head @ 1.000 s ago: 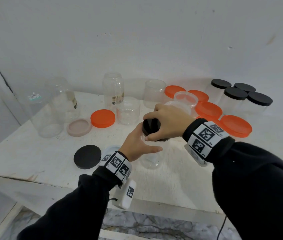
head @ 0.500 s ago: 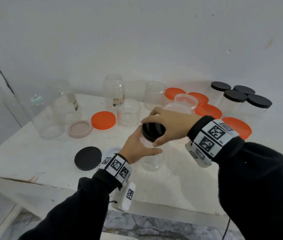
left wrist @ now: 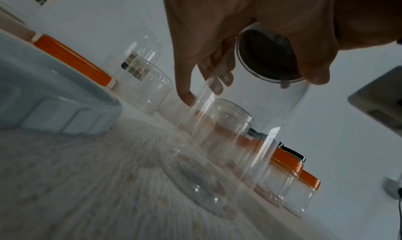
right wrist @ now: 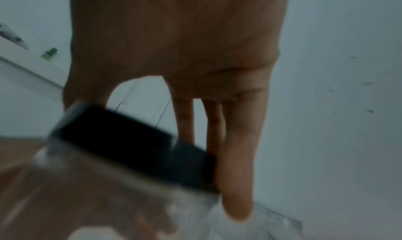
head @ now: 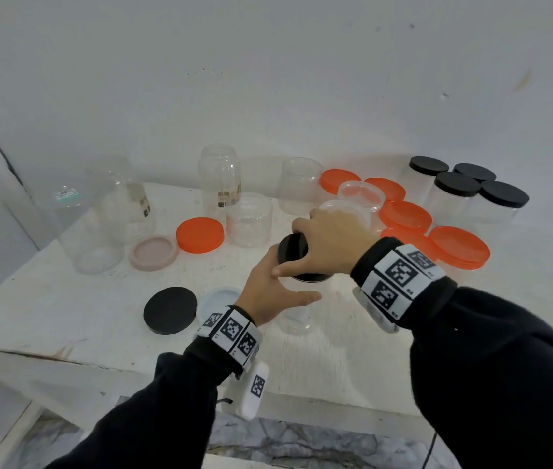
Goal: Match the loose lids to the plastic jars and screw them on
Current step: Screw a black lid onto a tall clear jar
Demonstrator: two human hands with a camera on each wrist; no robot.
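The left hand (head: 270, 292) wraps its grip round the clear jar (head: 297, 319). Above it, the right hand (head: 332, 242) pinches the black lid (head: 292, 248) on the jar's mouth. The right-wrist view is blurred.

A person's right hand (head: 331, 240) has turned on the black lid (head: 292, 248) over the past second: a second ago the knuckles arched high over the cap with the thumb at its near rim, and now the hand lies flatter, its fingers reaching farther round the far-left edge. More of the lid's top shows to the left of the fingers than before. The left hand (head: 273, 289) has shifted slightly on the clear jar (head: 297, 319) beneath, its thumb now stretched farther to the right across the near wall, under the right hand.
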